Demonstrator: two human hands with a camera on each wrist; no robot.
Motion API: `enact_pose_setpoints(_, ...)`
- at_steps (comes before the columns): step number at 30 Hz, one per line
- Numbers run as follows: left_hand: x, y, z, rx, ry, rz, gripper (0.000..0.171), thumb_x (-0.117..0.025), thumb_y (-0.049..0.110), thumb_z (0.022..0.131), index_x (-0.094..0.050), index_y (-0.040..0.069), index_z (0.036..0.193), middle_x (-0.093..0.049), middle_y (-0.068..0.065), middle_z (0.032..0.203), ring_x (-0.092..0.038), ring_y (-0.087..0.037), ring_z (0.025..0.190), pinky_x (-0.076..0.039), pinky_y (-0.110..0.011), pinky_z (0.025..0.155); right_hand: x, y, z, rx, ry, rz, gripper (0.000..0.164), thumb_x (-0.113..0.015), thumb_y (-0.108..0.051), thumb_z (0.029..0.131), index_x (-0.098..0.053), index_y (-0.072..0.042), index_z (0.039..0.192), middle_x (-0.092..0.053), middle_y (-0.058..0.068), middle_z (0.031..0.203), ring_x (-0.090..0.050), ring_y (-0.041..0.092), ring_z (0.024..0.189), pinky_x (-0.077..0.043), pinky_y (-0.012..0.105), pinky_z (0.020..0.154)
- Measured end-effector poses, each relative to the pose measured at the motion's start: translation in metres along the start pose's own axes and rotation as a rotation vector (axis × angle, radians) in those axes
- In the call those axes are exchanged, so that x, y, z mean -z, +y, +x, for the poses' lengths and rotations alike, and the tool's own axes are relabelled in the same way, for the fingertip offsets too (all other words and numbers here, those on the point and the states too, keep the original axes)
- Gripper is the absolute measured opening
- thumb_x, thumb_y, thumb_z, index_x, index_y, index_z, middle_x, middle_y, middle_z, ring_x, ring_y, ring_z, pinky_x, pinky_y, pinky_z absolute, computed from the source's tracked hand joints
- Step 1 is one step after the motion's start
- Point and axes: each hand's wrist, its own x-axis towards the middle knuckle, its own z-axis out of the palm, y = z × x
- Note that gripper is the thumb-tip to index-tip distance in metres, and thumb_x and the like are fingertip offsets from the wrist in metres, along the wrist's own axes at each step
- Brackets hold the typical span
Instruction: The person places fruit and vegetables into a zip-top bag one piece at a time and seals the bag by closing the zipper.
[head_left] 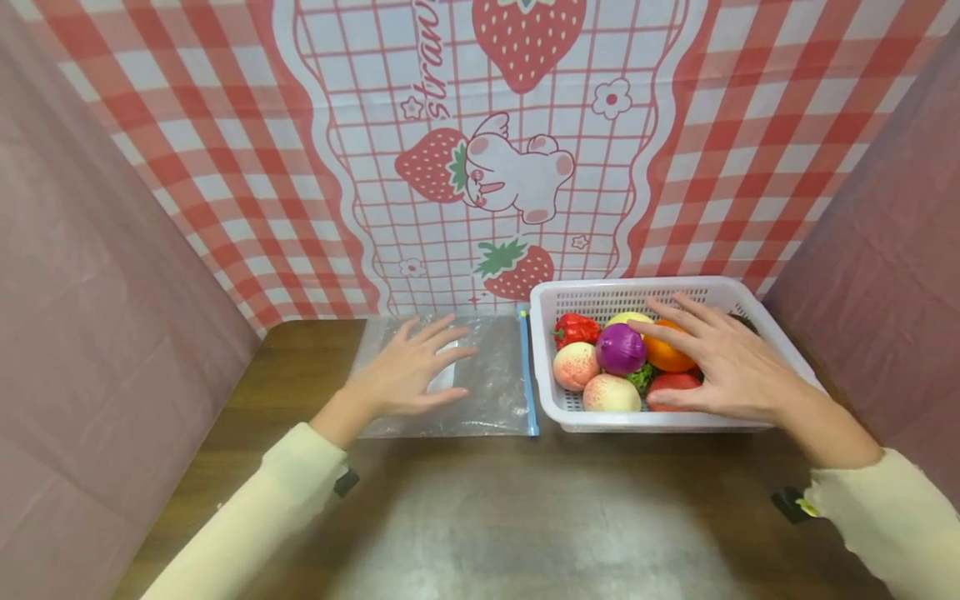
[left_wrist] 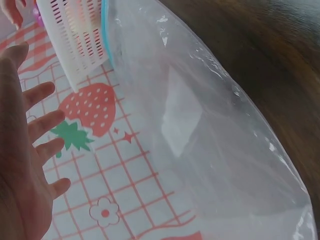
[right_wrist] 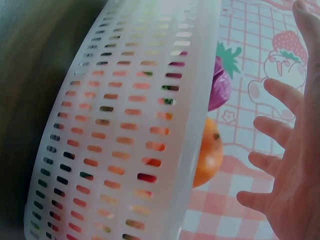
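Note:
My left hand (head_left: 405,371) hovers with spread fingers over a clear zip bag (head_left: 487,392) that lies flat on the table, its blue slider strip (head_left: 528,375) along the right side. My right hand (head_left: 731,358) is held, fingers apart, above a white slotted basket (head_left: 558,292). Inside the basket are a red bell pepper (head_left: 576,330), a purple onion (head_left: 621,348), an orange (right_wrist: 210,154), a red round fruit (head_left: 675,387), two peach-like fruits (head_left: 576,367), a yellow item (head_left: 628,319) and something leafy green (head_left: 641,377). A dark item at the basket's right is partly hidden. Neither hand holds anything.
Behind the bag and basket hangs a red-and-white checked cloth (head_left: 247,167) with strawberry prints. Pink cloth walls (head_left: 97,292) flank both sides. The brown wooden table (head_left: 480,517) extends in front, and the bag lies just left of the basket.

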Motion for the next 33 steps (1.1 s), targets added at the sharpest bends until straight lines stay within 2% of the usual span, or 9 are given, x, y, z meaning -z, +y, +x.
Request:
enact_pose_setpoints(6, -0.006, 0.005, 0.014, -0.008, -0.043, -0.009, 0.065, -0.050, 0.066, 0.093, -0.044, 0.035, 0.151, -0.032, 0.003, 0.167, -0.019, -0.028, 0.160, -0.024, -0.068, 0.121, 0.002, -0.006, 0.000, 0.009, 0.002, 0.016, 0.094, -0.075, -0.068, 0.070, -0.036, -0.045, 0.153, -0.032, 0.000, 0.167, -0.031, 0.040, 0.150, -0.032, 0.073, 0.108)
enact_pose_setpoints(11, -0.013, 0.007, 0.027, -0.015, -0.054, -0.007, 0.063, -0.050, 0.064, 0.094, -0.046, 0.035, 0.150, -0.034, 0.002, 0.166, -0.022, -0.029, 0.159, -0.026, -0.067, 0.120, 0.003, -0.008, 0.000, 0.016, 0.000, 0.009, 0.095, -0.075, -0.068, 0.070, -0.038, -0.043, 0.154, -0.033, 0.000, 0.167, -0.031, 0.039, 0.150, -0.035, 0.071, 0.107)
enact_pose_setpoints(15, -0.022, 0.008, 0.036, -0.027, -0.063, -0.002, 0.064, -0.052, 0.064, 0.094, -0.046, 0.033, 0.150, -0.034, 0.001, 0.167, -0.024, -0.031, 0.158, -0.029, -0.068, 0.119, 0.002, -0.010, 0.000, 0.008, -0.013, 0.016, 0.094, -0.074, -0.068, 0.071, -0.037, -0.044, 0.154, -0.033, 0.000, 0.167, -0.030, 0.039, 0.150, -0.035, 0.071, 0.107)
enact_pose_setpoints(19, -0.031, 0.010, 0.044, -0.037, -0.087, -0.008, 0.066, -0.049, 0.066, 0.094, -0.043, 0.035, 0.152, -0.032, -0.001, 0.167, -0.020, -0.031, 0.159, -0.029, -0.069, 0.118, 0.001, -0.012, 0.000, 0.001, -0.022, 0.019, 0.094, -0.074, -0.068, 0.071, -0.036, -0.044, 0.154, -0.033, 0.001, 0.167, -0.029, 0.039, 0.151, -0.035, 0.072, 0.107)
enact_pose_setpoints(24, -0.039, 0.017, 0.054, -0.046, -0.123, -0.012, 0.067, -0.048, 0.066, 0.094, -0.039, 0.037, 0.154, -0.029, -0.003, 0.168, -0.018, -0.034, 0.159, -0.027, -0.068, 0.119, -0.002, -0.013, -0.002, 0.034, 0.005, 0.016, 0.094, -0.075, -0.068, 0.071, -0.037, -0.043, 0.154, -0.035, 0.001, 0.166, -0.032, 0.040, 0.150, -0.036, 0.072, 0.106)
enact_pose_setpoints(28, -0.045, 0.023, 0.057, -0.053, -0.178, 0.012, 0.068, -0.044, 0.067, 0.095, -0.035, 0.037, 0.155, -0.024, -0.002, 0.170, -0.016, -0.036, 0.159, -0.027, -0.069, 0.118, -0.004, -0.014, -0.004, 0.076, 0.041, 0.018, 0.094, -0.077, -0.067, 0.069, -0.040, -0.042, 0.153, -0.038, 0.002, 0.164, -0.035, 0.041, 0.148, -0.039, 0.071, 0.105)
enact_pose_setpoints(33, -0.052, 0.029, 0.059, -0.073, -0.204, 0.101, 0.071, -0.047, 0.064, 0.094, -0.030, 0.037, 0.158, -0.023, 0.000, 0.171, -0.021, -0.034, 0.158, -0.034, -0.068, 0.116, -0.004, -0.015, -0.004, 0.098, 0.056, 0.015, 0.095, -0.077, -0.068, 0.068, -0.041, -0.042, 0.152, -0.039, 0.000, 0.163, -0.035, 0.040, 0.148, -0.041, 0.070, 0.103)
